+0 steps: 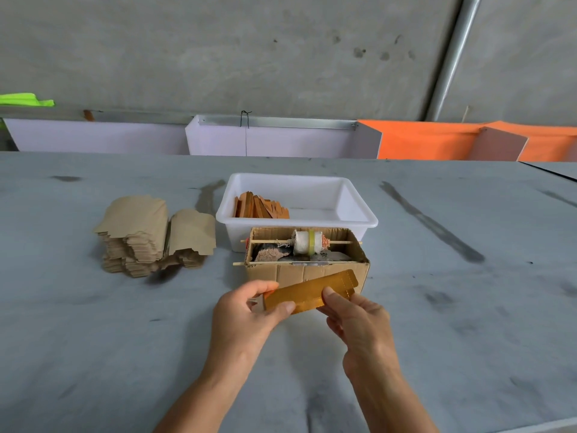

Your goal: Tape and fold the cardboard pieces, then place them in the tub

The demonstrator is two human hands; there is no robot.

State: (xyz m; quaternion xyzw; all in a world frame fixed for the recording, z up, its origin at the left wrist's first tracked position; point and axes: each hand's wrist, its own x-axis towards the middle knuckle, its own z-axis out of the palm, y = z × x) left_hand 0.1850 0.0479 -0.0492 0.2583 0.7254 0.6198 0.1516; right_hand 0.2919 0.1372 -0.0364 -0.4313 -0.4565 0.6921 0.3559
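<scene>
Both hands hold one folded gold cardboard piece (pixel 309 292) just above the table, in front of a small brown box. My left hand (pixel 246 314) pinches its left end between thumb and fingers. My right hand (pixel 356 317) grips it from below, thumb pressed on its top face. The white tub (pixel 359 214) stands behind the box and holds several folded orange-gold pieces (pixel 260 207) at its left side. A stack of flat brown cardboard pieces (pixel 150 235) lies to the left of the tub.
The brown cardboard box (pixel 331 270) carries a tape roll (pixel 307 242) on a wooden stick across its top, with stones inside. The grey table (pixel 452 307) stretches wide on both sides. White and orange panels (pixel 421 140) line the far edge.
</scene>
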